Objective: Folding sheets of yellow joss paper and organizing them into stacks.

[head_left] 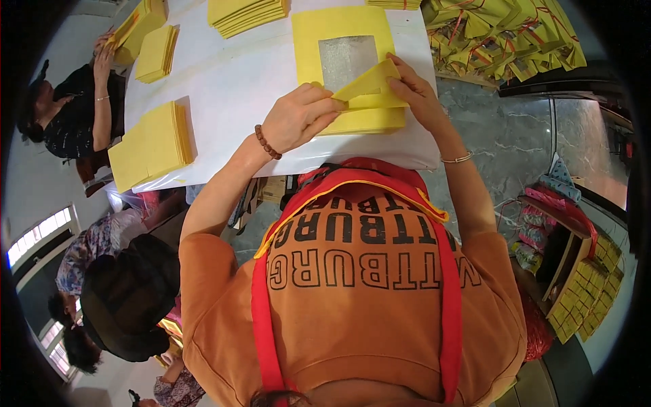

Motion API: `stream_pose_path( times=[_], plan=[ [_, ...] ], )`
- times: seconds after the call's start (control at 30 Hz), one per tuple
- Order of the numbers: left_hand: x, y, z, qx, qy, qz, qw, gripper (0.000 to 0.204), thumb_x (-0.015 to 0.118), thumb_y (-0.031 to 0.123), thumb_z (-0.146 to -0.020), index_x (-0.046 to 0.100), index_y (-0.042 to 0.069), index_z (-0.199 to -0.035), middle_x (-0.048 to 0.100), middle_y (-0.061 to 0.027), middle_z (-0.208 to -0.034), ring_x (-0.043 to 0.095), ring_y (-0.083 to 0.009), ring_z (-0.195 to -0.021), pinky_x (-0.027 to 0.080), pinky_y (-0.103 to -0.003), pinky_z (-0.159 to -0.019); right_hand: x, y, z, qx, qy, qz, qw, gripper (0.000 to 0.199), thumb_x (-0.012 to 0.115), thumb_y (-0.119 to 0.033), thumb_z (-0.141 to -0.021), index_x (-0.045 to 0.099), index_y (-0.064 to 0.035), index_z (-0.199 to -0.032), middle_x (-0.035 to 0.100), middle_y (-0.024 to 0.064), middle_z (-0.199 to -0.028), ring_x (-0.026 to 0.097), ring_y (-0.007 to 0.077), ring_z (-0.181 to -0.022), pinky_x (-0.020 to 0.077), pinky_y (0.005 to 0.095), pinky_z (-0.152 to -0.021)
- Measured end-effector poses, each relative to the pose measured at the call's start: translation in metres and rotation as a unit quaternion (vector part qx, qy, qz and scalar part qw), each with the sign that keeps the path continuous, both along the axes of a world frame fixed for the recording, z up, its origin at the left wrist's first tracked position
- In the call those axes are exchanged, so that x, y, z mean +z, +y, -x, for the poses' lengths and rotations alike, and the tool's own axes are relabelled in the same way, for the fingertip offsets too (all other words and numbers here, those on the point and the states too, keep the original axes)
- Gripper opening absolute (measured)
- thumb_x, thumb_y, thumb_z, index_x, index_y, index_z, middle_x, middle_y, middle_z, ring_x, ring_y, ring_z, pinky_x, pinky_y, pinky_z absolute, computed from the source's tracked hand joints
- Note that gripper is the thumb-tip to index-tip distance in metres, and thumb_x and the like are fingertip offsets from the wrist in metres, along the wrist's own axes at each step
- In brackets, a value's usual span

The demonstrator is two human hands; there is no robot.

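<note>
My left hand (pixel 303 117) and my right hand (pixel 415 95) are at the near edge of a white-covered table (pixel 237 74). Between them a yellow paper sheet (pixel 369 83) is lifted and bent over at a slant. My left fingers pinch its left corner, while my right thumb and fingers grip its right side. Beneath it lies a pile of yellow paper (pixel 363 123). Just beyond, a yellow sheet bears a silvery rectangle (pixel 346 60), partly covered by the bent paper. Where one sheet ends and another begins is hard to make out.
Yellow paper stacks stand at the table's near left (pixel 152 146), farther left (pixel 156 53) and far side (pixel 247 15). A co-worker's hands (pixel 103 49) hold yellow paper at the left. Tied yellow bundles (pixel 502 37) heap up at the far right; packed yellow bundles (pixel 586 292) stand lower right.
</note>
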State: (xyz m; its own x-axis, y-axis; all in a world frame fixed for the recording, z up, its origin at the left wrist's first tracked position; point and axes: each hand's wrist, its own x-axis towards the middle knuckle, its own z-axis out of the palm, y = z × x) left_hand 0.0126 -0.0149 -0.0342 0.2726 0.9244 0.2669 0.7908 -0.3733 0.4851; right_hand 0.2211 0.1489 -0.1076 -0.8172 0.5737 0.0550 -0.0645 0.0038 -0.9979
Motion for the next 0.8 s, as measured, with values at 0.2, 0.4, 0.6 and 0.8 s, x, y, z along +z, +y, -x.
stream_pose_path(
  times=[0.2,0.4,0.6,0.8],
  plan=[
    [-0.008,-0.004,-0.006,0.148,-0.107,0.057,0.981,0.019,0.058,0.007,-0.082,0.059,0.005,-0.101,0.059,-0.0112,-0.088,0.058,-0.0295,-0.075,0.048,-0.036,-0.065,-0.009,0.006,-0.003,0.038,0.032,-0.051,0.997,0.044,0.059,-0.016,-0.087,0.048,-0.0034,-0.128,0.031,0.0123,-0.144,0.029,0.0208,-0.133,0.0257,0.0323,-0.107],
    [-0.009,-0.004,-0.006,0.014,0.038,-0.028,0.999,0.033,0.065,0.012,-0.077,0.057,0.008,-0.108,0.058,-0.0105,-0.093,0.055,-0.0277,-0.081,0.047,-0.034,-0.07,-0.005,0.0,0.002,0.008,0.007,-0.004,1.0,0.045,0.065,-0.013,-0.082,0.051,-0.0034,-0.124,0.032,0.0115,-0.144,0.035,0.0198,-0.129,0.0279,0.0316,-0.106],
    [-0.007,-0.005,-0.006,-0.007,0.03,0.004,1.0,0.055,0.073,0.02,-0.068,0.055,0.011,-0.119,0.054,-0.0103,-0.104,0.049,-0.0281,-0.094,0.042,-0.037,-0.08,-0.005,0.0,0.001,-0.009,-0.009,0.012,1.0,0.046,0.065,-0.015,-0.084,0.05,-0.0026,-0.125,0.033,0.011,-0.143,0.036,0.0191,-0.128,0.0292,0.031,-0.105],
    [-0.004,-0.001,0.002,-0.03,-0.029,0.018,0.999,0.042,0.072,0.015,-0.071,0.058,0.01,-0.109,0.056,-0.0081,-0.097,0.051,-0.0268,-0.089,0.045,-0.035,-0.077,-0.004,-0.001,0.0,-0.004,-0.005,0.017,1.0,0.046,0.064,-0.016,-0.084,0.05,-0.002,-0.125,0.033,0.0111,-0.143,0.035,0.02,-0.129,0.0289,0.0308,-0.105]
  ],
)
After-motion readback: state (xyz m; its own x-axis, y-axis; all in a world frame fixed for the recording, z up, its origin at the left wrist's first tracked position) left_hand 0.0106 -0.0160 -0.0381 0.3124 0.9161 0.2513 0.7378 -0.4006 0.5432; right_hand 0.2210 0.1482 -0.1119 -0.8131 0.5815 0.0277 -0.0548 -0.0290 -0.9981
